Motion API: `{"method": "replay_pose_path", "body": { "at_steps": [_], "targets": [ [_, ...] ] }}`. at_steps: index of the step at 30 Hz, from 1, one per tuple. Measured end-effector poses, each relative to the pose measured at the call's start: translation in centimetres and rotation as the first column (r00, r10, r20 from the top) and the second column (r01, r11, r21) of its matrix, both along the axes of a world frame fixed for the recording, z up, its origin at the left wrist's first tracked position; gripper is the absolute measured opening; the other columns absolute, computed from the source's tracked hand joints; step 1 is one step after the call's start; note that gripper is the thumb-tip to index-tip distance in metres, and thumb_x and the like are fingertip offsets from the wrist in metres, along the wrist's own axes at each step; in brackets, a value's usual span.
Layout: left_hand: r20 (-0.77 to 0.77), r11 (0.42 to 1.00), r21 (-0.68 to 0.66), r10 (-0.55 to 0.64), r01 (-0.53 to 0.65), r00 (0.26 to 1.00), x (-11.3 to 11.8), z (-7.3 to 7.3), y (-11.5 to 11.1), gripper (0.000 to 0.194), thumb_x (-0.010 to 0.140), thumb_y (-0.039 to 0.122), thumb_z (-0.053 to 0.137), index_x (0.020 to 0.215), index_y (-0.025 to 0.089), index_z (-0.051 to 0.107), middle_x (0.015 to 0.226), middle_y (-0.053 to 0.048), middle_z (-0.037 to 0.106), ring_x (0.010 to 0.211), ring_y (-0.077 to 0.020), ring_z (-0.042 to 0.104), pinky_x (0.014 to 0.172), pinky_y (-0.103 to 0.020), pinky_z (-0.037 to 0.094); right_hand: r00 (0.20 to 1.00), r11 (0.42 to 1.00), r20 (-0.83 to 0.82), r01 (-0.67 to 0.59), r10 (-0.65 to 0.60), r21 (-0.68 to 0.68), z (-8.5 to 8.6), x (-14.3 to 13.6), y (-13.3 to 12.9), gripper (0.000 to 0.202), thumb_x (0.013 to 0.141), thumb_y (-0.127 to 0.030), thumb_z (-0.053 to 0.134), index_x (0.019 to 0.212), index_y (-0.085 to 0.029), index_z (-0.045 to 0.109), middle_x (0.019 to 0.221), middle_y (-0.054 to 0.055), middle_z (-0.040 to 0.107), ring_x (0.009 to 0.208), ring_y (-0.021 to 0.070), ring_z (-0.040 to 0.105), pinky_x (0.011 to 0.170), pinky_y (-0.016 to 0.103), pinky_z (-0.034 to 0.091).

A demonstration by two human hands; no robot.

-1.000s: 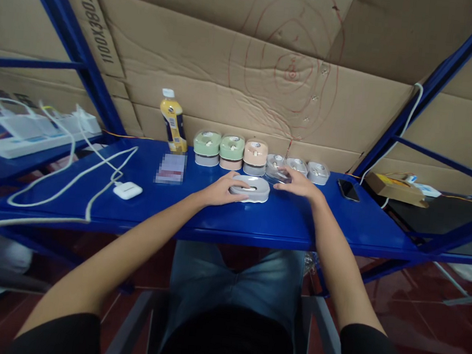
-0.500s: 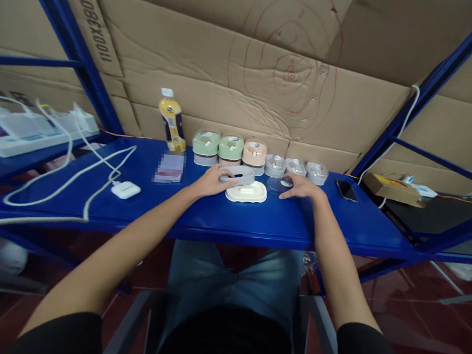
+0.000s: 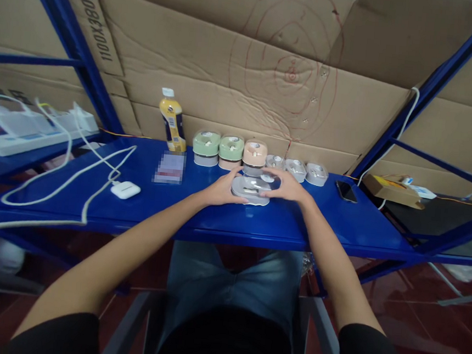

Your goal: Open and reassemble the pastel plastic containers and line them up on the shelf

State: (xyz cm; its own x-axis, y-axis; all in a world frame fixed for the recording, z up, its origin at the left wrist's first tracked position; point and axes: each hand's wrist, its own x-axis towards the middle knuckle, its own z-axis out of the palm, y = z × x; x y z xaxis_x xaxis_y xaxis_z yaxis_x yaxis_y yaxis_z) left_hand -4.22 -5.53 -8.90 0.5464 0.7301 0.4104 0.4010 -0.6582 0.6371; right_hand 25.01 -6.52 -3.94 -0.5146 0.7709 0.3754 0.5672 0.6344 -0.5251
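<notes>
My left hand [image 3: 223, 190] is wrapped round the left end of a grey oval ring [image 3: 241, 190], which now sits over the cream base in front of me. My right hand [image 3: 287, 187] grips a clear lid [image 3: 256, 183] at its right end, just over the ring. Behind my hands stand two green-topped boxes [image 3: 206, 143] and a peach-topped box [image 3: 255, 152]. Several small grey boxes with clear tops [image 3: 316, 174] continue the row to the right, one of them partly hidden by my right hand.
A yellow bottle [image 3: 172, 121] and a blurred flat packet [image 3: 169, 167] are to the left. Further left lie a white earphone case [image 3: 126, 190] and looping white cables. A phone [image 3: 346, 190] lies at the right, near a cardboard box [image 3: 394, 190]. Cardboard [image 3: 181, 45] lines the back.
My left hand has brought the grey ring down over the cream base. My right hand has moved left, carrying the clear lid from the tabletop to above the ring.
</notes>
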Motion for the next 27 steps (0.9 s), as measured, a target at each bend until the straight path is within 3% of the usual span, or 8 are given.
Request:
{"method": "replay_pose_path", "body": {
  "at_steps": [6,17,21,27],
  "targets": [
    [0.003,1.000,-0.029,-0.002,0.002,1.000,0.5,-0.3,-0.2,0.130,0.063,0.064,0.098,0.167,0.020,0.034,0.157,-0.026,0.058,0.147,-0.0490,0.057,0.121,-0.068,0.046,0.995,0.998,0.074,-0.066,0.065,0.007,-1.2,-2.5,0.0,0.091,0.067,-0.057,0.098,0.149,-0.028,0.069,0.149,0.011,0.071,0.137,0.0369,0.066,0.122,0.057,0.049],
    [-0.037,0.998,-0.056,0.014,-0.016,0.999,0.4,-0.3,-0.1,0.126,0.064,0.064,0.097,0.165,0.019,0.036,0.153,-0.025,0.062,0.143,-0.0479,0.061,0.119,-0.065,0.048,0.994,0.998,0.088,-0.057,0.059,-0.032,-1.8,-2.4,-0.8,0.095,0.079,-0.067,0.087,0.159,-0.025,0.059,0.149,0.015,0.067,0.139,0.0394,0.063,0.121,0.058,0.048],
    [-0.068,0.998,-0.048,0.041,-0.045,0.997,0.2,-0.3,-0.2,0.120,0.066,0.065,0.094,0.162,0.019,0.039,0.157,-0.025,0.059,0.146,-0.0469,0.058,0.120,-0.063,0.047,0.990,0.999,0.141,0.003,0.003,-0.042,-2.1,-1.5,-2.3,0.095,0.087,-0.069,0.080,0.167,-0.029,0.049,0.143,0.015,0.065,0.134,0.0390,0.065,0.120,0.058,0.050],
    [-0.095,0.999,-0.020,0.039,-0.041,0.995,-0.1,-0.4,-0.1,0.102,0.079,0.065,0.083,0.159,0.017,0.040,0.140,-0.021,0.071,0.137,-0.0412,0.066,0.118,-0.060,0.049,0.972,0.985,0.159,0.166,-0.172,0.050,-3.5,2.7,-6.4,0.105,0.079,-0.072,0.084,0.166,-0.027,0.048,0.135,0.015,0.062,0.126,0.0411,0.066,0.115,0.059,0.054]
  ]
}}
